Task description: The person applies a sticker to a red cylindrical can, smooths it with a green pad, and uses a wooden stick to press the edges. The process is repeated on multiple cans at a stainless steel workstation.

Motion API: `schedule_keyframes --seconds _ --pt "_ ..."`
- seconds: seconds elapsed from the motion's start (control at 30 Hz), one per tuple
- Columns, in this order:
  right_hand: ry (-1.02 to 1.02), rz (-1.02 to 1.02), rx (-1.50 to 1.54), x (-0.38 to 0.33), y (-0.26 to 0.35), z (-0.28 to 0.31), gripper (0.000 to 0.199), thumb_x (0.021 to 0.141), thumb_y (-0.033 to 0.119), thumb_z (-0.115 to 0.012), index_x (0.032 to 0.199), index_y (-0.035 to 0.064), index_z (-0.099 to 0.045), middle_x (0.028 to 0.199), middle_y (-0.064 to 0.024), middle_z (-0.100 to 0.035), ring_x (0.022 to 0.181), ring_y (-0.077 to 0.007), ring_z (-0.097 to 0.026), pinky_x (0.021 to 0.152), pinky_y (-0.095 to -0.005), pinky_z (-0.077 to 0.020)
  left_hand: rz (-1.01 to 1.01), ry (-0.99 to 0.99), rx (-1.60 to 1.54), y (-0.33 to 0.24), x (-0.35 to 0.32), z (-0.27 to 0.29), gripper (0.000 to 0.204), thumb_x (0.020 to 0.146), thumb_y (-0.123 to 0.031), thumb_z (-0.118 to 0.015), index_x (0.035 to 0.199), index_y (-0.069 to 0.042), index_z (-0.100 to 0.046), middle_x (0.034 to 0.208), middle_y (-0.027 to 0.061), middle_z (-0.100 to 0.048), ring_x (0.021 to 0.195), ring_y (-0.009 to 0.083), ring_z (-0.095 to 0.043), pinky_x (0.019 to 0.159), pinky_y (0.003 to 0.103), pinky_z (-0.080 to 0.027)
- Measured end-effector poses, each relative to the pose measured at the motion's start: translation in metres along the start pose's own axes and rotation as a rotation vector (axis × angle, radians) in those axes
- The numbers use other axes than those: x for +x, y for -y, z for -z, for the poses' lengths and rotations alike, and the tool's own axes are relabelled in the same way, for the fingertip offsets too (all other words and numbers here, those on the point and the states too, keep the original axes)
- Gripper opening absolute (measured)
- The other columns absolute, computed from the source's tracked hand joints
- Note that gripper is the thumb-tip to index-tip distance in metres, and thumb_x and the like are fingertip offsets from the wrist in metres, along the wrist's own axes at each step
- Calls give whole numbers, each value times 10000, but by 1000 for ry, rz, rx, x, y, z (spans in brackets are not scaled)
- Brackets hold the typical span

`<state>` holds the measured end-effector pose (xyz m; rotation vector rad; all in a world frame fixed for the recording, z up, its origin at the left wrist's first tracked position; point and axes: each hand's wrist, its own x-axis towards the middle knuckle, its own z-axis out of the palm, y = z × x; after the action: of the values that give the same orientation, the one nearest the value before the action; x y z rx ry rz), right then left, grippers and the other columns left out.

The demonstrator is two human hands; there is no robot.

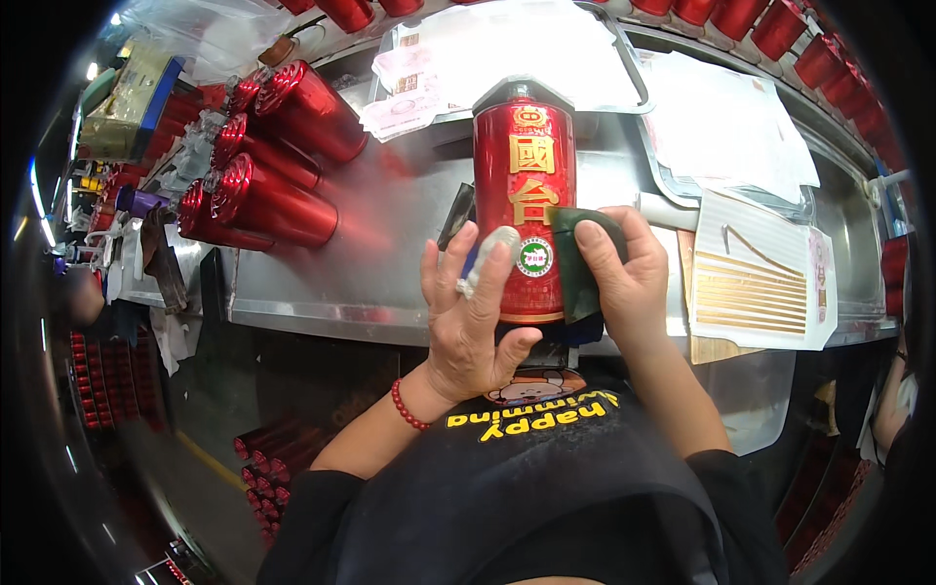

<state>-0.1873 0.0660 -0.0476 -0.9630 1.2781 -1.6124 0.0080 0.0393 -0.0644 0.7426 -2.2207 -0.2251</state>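
Note:
A glossy red bottle (523,219) with raised gold characters and a round green-and-white emblem lies in front of me, its base toward me. Its far end rests by a dark angular holder (524,86). My right hand (626,268) pinches a dark green flat flexible scraper (579,261) between thumb and fingers, against the bottle's right side. At the lower left of the bottle is my left hand (475,322), fingers spread, a whitish cover (494,255) on one fingertip. Whether that fingertip touches the bottle I cannot tell.
Several red bottles (283,200) lie on the metal bench (390,244) to the left. Trays of white sheets (517,54) stand at the back and right (726,127). A sheet with gold strips (751,283) lies near the right edge. More red bottles (746,15) line the far side.

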Motion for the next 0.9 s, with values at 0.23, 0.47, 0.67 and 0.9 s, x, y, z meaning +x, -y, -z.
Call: schedule_keyframes --seconds 0.23,0.47,0.67,0.9 --pt "-61 114 -255 0 -12 9 250 1012 251 -674 994 10 -610 814 -7 -637 751 -73 -541 678 -241 -471 167 -144 -120 -1 -3 2 808 1045 -580 -401 1516 76 -383 1474 232 -526 1444 429 -369 1206 571 -151" --pt "-37 68 -216 0 -15 10 273 1017 276 -671 1019 10 -604 850 -2 -630 780 -59 -537 691 -217 -467 496 -159 -540 16 4 -1 547 1114 -359 -387 1432 79 -467 1396 184 -564 1342 287 -478 1147 390 -331" --pt "-11 22 -186 0 -17 15 257 1030 264 -653 1031 11 -605 885 9 -625 798 -51 -535 707 -208 -465 691 -100 -816 28 12 0 360 1086 -261 -453 1256 34 -568 1302 124 -573 1228 173 -504 1107 330 -351" --pt "10 7 -150 -1 -17 16 248 1043 257 -630 1065 13 -593 914 10 -632 820 -41 -547 727 -193 -471 578 -98 -578 11 19 17 249 938 -119 -569 1166 -50 -639 1244 144 -614 1193 289 -464 1094 408 -327"
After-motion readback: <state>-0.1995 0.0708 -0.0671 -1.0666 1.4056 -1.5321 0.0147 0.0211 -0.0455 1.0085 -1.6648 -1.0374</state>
